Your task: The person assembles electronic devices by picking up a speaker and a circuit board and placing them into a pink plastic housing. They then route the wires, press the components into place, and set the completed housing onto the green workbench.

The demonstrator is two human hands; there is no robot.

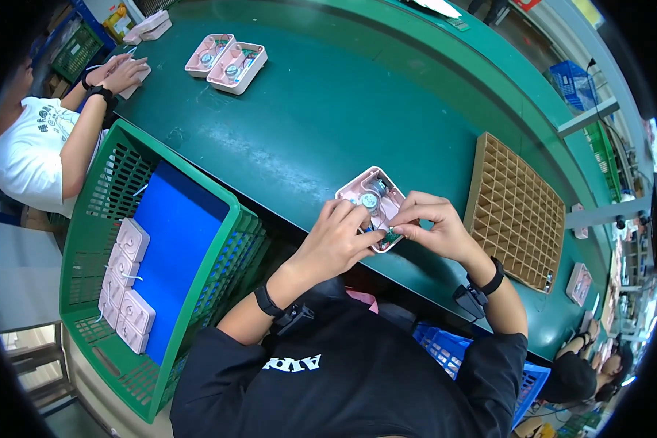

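Note:
A pink plastic housing (pixel 347 191) lies open side up at the near edge of the green table, between my hands. Inside it sit a round silver speaker (pixel 370 201), thin wires and a small green circuit board (pixel 392 236). My left hand (pixel 336 237) is closed on the housing's left and near side, its fingertips reaching in by the board. With thumb and forefinger pinched together, my right hand (pixel 438 228) works over the right side of the board. What is in that pinch is too small to make out.
Two similar open housings (pixel 237 67) stand farther off on the table (pixel 314 109). A divided brown tray (pixel 518 212) lies to the right. At left, a green crate (pixel 233 219) contains several closed pink housings (pixel 133 310). A co-worker's hands (pixel 120 73) handle a pink part.

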